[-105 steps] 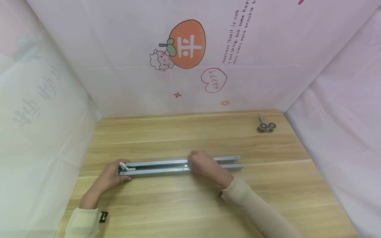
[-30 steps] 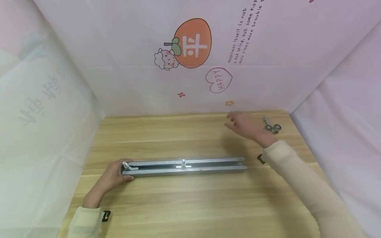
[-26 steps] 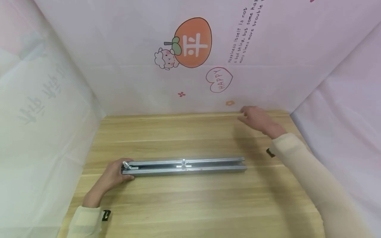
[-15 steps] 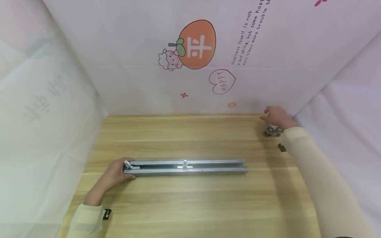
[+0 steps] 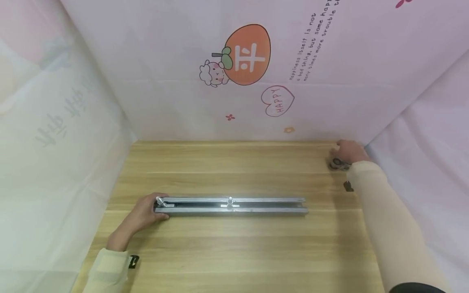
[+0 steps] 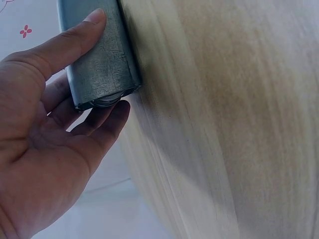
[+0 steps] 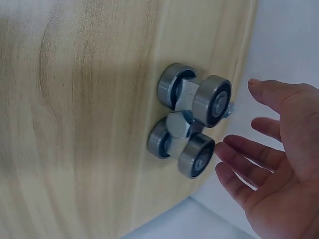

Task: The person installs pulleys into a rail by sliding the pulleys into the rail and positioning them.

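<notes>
A galvanised steel channel rail lies lengthwise across the table, its slot facing up. My left hand grips its left end; in the left wrist view the thumb presses the rail's side and the fingers curl past the end, where part of a wheel shows. One bolt sticks up from the slot at that end, another bolt near the middle. At the back right, my right hand is beside a roller trolley with several bearing wheels and a bolt. Its fingers are loosely bent and not closed on the trolley.
The wood-grain table meets a printed cloth wall at the back. More cloth hangs along the left side and the right side, close to my right hand.
My right hand has left the rail's middle, uncovering the bolt there, and moved back and right to the loose trolley. My left hand stays on the rail's left end.
</notes>
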Demonstrator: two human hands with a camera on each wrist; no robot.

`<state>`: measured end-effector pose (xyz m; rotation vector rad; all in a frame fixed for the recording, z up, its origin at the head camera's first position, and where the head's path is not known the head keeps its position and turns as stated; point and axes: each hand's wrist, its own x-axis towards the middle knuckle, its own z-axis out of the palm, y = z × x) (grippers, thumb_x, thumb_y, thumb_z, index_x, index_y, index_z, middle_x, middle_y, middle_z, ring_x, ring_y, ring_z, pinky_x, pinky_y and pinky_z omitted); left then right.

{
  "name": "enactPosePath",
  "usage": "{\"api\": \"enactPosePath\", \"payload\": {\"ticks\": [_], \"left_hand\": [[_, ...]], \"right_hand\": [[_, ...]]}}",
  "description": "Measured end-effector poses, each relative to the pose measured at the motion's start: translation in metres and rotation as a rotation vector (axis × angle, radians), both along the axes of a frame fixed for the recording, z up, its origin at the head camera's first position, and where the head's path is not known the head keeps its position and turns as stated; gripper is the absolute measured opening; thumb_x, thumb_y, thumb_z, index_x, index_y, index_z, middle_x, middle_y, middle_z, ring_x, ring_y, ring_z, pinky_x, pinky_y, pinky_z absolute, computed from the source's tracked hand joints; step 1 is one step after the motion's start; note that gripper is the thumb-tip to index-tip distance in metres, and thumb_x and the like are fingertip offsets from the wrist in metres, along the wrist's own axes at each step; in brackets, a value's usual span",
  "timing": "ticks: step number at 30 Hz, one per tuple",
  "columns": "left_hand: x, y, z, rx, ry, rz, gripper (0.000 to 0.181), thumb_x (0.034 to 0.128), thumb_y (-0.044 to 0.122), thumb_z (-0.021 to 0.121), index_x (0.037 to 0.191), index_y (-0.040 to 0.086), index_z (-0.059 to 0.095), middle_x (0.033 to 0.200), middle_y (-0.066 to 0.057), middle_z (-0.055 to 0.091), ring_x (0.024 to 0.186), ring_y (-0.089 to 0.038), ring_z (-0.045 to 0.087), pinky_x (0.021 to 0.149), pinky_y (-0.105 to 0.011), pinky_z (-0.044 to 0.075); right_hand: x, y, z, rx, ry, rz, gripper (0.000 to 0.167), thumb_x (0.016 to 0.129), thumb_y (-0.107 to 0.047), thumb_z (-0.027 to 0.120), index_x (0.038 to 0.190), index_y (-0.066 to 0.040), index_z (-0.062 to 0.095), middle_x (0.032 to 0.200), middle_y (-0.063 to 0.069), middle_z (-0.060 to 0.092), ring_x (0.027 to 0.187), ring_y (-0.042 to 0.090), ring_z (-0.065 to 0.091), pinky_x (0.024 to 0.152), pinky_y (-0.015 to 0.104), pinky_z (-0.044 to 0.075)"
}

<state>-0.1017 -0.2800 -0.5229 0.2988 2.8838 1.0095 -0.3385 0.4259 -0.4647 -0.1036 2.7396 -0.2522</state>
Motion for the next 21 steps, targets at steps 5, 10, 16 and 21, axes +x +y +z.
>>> {"api": "enactPosePath", "payload": {"ticks": [5,10,16,21], "left_hand": [[0.0,-0.001,-0.001,0.014,-0.008,-0.009,0.062,0.0703,0.006,0.097,0.125,-0.005,0.069,0.12,-0.026,0.073,0.111,-0.045,0.069,0.101,-0.064,0.053],[-0.002,-0.002,-0.001,0.016,-0.002,-0.013,0.062,0.07,0.006,0.097,0.125,-0.004,0.07,0.121,-0.026,0.073,0.11,-0.045,0.069,0.101,-0.064,0.054],[-0.001,-0.002,-0.002,0.02,-0.002,-0.01,0.062,0.0693,0.006,0.097,0.124,-0.004,0.07,0.121,-0.026,0.073,0.11,-0.044,0.069,0.101,-0.063,0.054],[-0.001,-0.003,-0.001,0.015,-0.008,-0.007,0.063,0.0698,0.006,0.097,0.125,-0.004,0.069,0.122,-0.025,0.073,0.111,-0.044,0.069,0.102,-0.063,0.054]], "right_hand": [[-0.001,0.004,-0.014,-0.022,0.008,-0.044,0.066,0.108,-0.036,0.049,0.141,0.02,0.044,0.139,0.046,0.049,0.124,0.065,0.05,0.102,0.074,0.046],[-0.006,0.001,-0.028,-0.067,0.019,-0.096,0.038,0.104,-0.027,0.054,0.091,0.008,0.062,0.087,0.024,0.066,0.079,0.039,0.064,0.072,0.051,0.058],[-0.001,-0.007,-0.031,-0.046,0.049,-0.149,0.037,0.1,-0.023,0.057,0.066,-0.01,0.055,0.068,0.009,0.059,0.063,0.026,0.055,0.057,0.038,0.051],[0.001,-0.006,-0.034,-0.046,0.084,-0.154,0.045,0.106,-0.028,0.051,0.065,-0.008,0.056,0.068,0.012,0.06,0.065,0.028,0.057,0.06,0.042,0.053]]}}
